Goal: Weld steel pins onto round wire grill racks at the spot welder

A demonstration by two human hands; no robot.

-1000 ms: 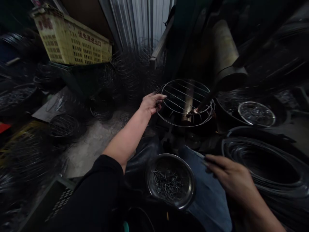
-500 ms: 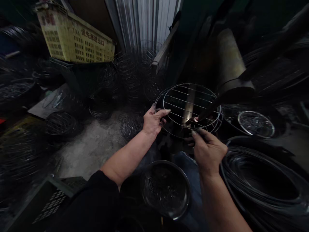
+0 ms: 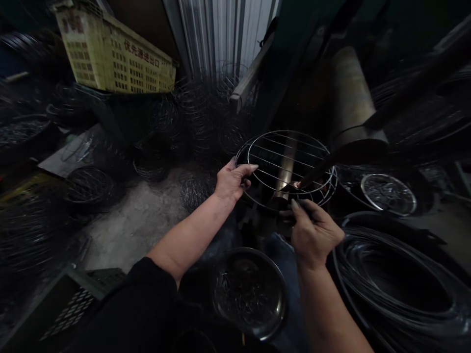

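A round wire rack (image 3: 290, 149) with parallel cross wires sits on a machine in front of me. My left hand (image 3: 232, 180) grips its left rim, fingers curled round the wire. My right hand (image 3: 312, 230) is closed in a pinch at the rack's near rim, holding something small I cannot make out. A dark rod-like machine tip (image 3: 312, 172) touches the rack from the right, with a small glow at the contact. A metal bowl (image 3: 250, 294) of short wire pieces rests on my lap below.
Large coils of dark wire (image 3: 401, 279) lie at the right, with a shiny dish (image 3: 388, 193) behind. Several finished wire racks are piled on the floor (image 3: 140, 220) at left and back. A yellow crate (image 3: 114, 56) stands at the upper left.
My right hand rose from my lap to the rack's near rim. My left hand shifted down along the left rim. In the last half second both hands barely moved.
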